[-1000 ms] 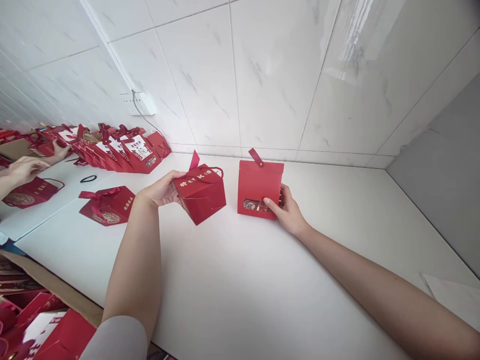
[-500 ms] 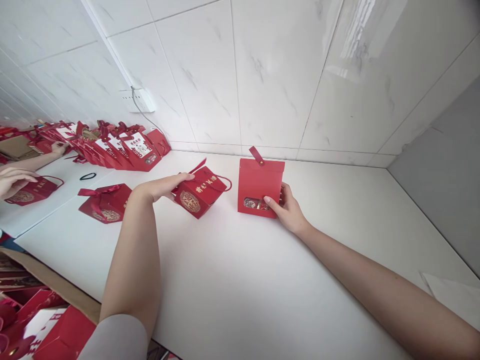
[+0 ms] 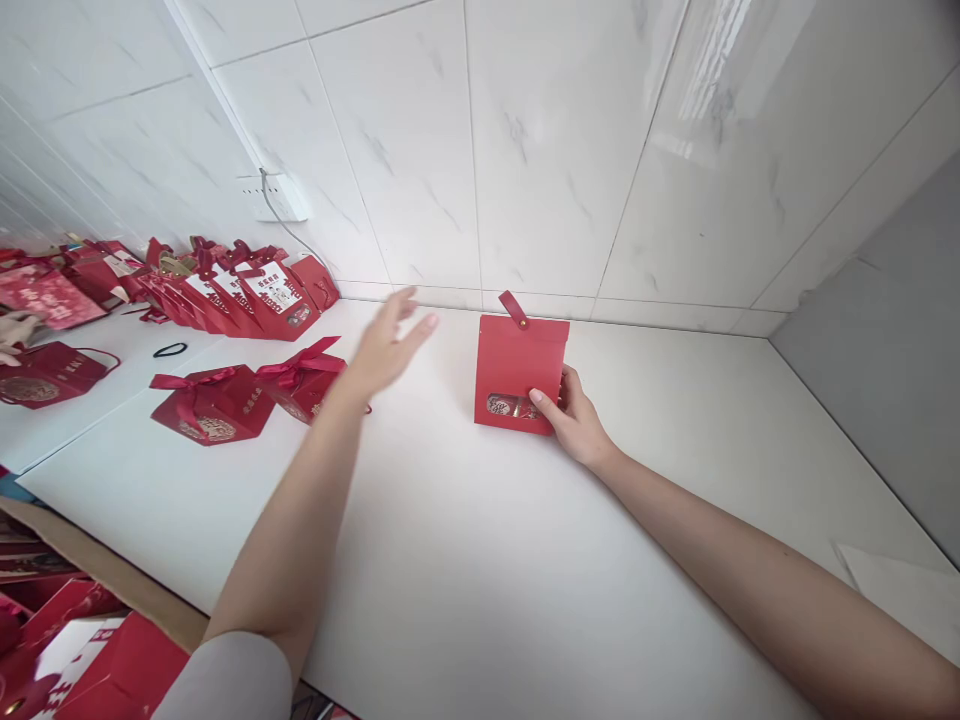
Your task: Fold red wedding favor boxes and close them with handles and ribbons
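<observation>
My right hand (image 3: pixel 576 418) grips the lower right side of an upright red gift box (image 3: pixel 523 362), its thumb across the front. The box has a small window near the bottom and a strap with a brass stud on top. My left hand (image 3: pixel 390 340) is raised over the table, fingers apart, somewhat blurred and holding nothing. Behind and left of my left wrist stands a ribboned red box (image 3: pixel 304 390), partly hidden by my forearm. Touching or close beside it is another red box (image 3: pixel 217 405) with a bow and gold print.
Several red bags (image 3: pixel 247 295) with white cards stand in a row along the tiled wall. A black band (image 3: pixel 170 350) lies on the white table (image 3: pixel 465 560). Another person's hand (image 3: pixel 15 335) is at the far left by a red box (image 3: pixel 56 375). A carton (image 3: pixel 112 575) of red packaging sits lower left.
My left hand has set the ribboned box down beside the other one on the left, let go of it and moved up and right. My right hand keeps its hold.
</observation>
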### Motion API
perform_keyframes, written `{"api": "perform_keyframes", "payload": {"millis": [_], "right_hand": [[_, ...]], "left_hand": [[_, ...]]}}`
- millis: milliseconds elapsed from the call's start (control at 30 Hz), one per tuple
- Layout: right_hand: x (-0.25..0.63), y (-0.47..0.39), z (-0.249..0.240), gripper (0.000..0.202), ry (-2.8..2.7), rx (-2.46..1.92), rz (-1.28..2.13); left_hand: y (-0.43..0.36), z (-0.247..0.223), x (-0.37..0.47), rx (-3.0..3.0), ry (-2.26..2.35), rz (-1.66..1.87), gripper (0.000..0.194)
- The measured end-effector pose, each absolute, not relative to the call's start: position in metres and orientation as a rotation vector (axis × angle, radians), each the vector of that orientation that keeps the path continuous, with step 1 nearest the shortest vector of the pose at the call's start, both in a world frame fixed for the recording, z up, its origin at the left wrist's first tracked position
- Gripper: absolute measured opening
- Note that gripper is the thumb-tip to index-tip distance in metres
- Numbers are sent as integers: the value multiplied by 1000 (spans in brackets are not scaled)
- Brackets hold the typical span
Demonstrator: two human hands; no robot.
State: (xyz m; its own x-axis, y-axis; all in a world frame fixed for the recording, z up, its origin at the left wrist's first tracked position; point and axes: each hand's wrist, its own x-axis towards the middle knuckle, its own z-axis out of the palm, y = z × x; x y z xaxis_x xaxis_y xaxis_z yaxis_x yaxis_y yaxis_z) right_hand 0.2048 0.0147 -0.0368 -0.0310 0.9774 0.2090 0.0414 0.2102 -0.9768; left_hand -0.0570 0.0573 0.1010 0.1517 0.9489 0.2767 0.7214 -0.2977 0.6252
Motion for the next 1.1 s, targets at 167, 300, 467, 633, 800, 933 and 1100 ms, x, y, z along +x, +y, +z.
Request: {"api": "perform_keyframes", "payload": {"millis": [167,300,467,633,800,933,1100], "right_hand": [[206,13,-32,68,-1438,-1114,998],[206,14,-29,69,-1483,-1111,987],[205,16,-30,70,-1480,-1097,1011],[207,16,-31,70,-1468,-1126,1032],[207,14,-32,65,-1544,-1041,1024],[206,13,-34,64,-1591,-989,1026],[207,13,-35,63,-1621,-985,1004]], "left_hand": [[55,12,13,1791,1083,1046,63],[48,-20,20,1645,1085,1111,54],[52,-22,14,1672,1058,1141,52],[54,-25,15,1769,1037,1240,51],[56,-16,10,2077,931,1633,67],[58,-5,6,2228,1054,1698,52],[61,-8,5,2224,984,1695,44]]}}
